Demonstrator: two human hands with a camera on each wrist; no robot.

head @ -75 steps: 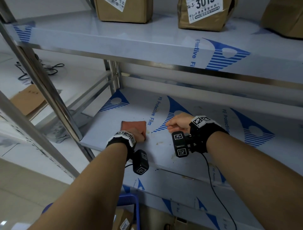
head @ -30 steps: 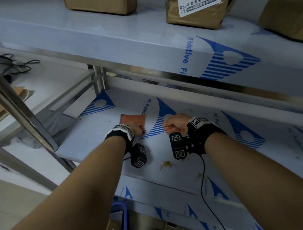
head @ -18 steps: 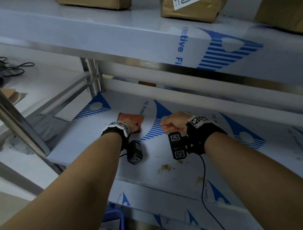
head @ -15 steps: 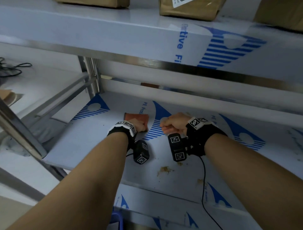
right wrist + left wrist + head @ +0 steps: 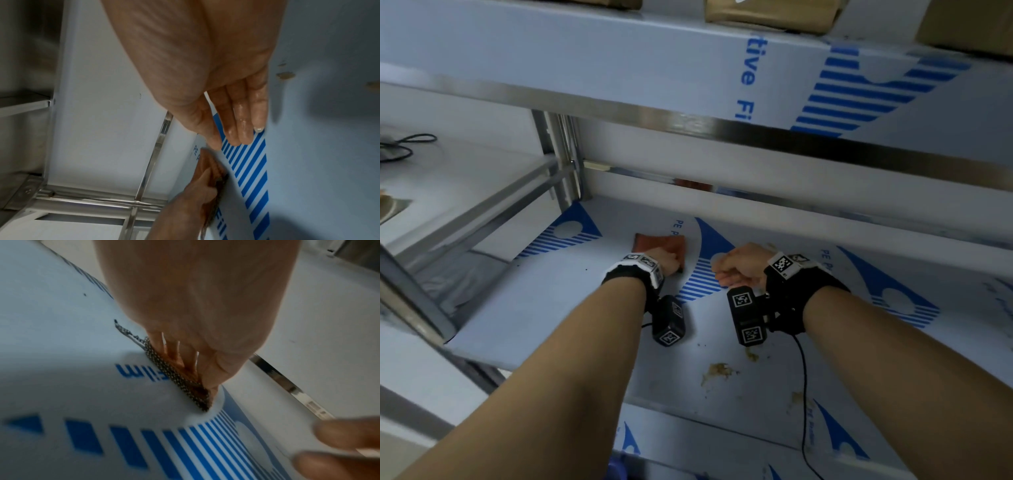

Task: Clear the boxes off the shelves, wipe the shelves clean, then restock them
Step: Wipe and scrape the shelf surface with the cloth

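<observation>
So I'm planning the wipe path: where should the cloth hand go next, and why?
Probably drag the reddish-brown cloth under the left hand back toward the brown stains near the front edge of the film-covered steel shelf; they lie unwiped behind both wrists.

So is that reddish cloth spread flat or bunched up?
Flat: the cloth lies square on the shelf under the left hand.
</observation>
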